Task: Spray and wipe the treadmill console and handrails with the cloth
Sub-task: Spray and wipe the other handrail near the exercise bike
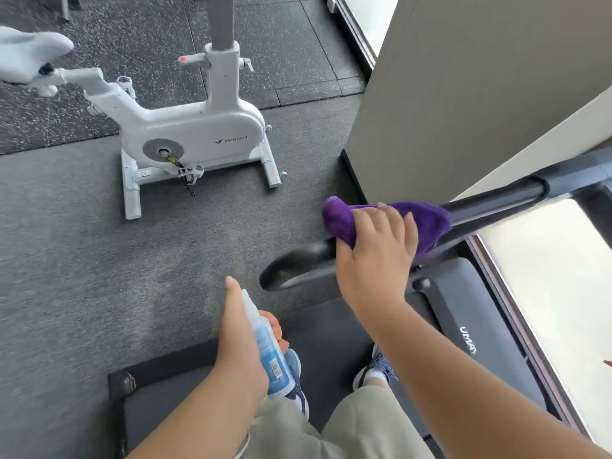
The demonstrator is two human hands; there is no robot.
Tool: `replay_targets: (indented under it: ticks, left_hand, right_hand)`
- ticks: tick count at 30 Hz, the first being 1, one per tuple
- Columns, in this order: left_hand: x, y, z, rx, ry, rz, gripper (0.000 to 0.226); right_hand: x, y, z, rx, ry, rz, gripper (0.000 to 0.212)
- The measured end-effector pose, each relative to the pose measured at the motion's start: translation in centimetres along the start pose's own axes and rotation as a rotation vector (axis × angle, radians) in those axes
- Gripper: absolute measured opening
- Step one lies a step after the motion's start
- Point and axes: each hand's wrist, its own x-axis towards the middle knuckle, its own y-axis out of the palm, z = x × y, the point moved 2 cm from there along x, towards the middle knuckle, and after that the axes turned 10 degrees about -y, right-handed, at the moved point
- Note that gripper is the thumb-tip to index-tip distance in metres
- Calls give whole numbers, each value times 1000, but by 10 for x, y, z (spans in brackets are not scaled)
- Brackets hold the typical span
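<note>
Firmly, right grip clamps purple cloth around handrail; left grip clasps spray bottle.

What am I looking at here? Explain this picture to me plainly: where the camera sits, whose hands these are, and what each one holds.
There is no machine doing the work. A person wears one wide-angle camera on the head, so you look down along their own arms. The right hand wraps a purple cloth round the treadmill's black handrail, its grip curled over the cloth. The left hand holds a small blue spray bottle, nozzle pointing away from the person. Below, their shoes stand on the treadmill deck. On the grey floor to the left stands a white exercise bike, not part of the job. The treadmill's console is not in view.
</note>
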Motion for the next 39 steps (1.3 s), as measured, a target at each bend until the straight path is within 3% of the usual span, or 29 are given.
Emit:
replay_targets:
  ticks: [6, 11, 13, 15, 19, 22, 25, 27, 30, 33, 39]
  left_hand:
    - [18, -23, 7, -68, 22, -43, 65]
    - [29, -35, 24, -182, -73, 51, 63]
    - [31, -40, 30, -208, -77, 2, 61]
    - [34, -47, 31, -220, -77, -31, 61]
    - [40, -53, 33, -225, -55, -23, 58]
    - [35, -42, 39, -199, -59, -14, 60]
    - [32, -25, 46, -149, -58, -5, 68]
    - [34, -18, 51, -129, -87, 16, 70]
    - [37, -10, 56, -78, -98, 73, 74]
    - [42, -3, 59, -60, -90, 94, 74]
    - [54, 9, 60, -123, 2, 54, 52]
  right_hand:
    - [-21, 34, 92, -234, -419, 252, 24]
    - [-36, 84, 128, -880, -951, 795, 41]
    - [-40, 102, 137, -1050, -1007, 961, 41]
    - [-38, 108, 145, -1075, -970, 1007, 40]
    - [-32, 80, 146, -673, -890, 829, 27]
    - [-32, 42, 122, -331, -781, 571, 24]
    - [-11, -4, 70, -33, -477, 257, 24]
    - [12, -28, 16, 100, -279, 236, 22]
    - [40, -51, -45, 175, -90, 264, 25]
    - [50, -47, -61, 217, 25, 257, 28]
    - [43, -31, -63, 41, -140, 84, 33]
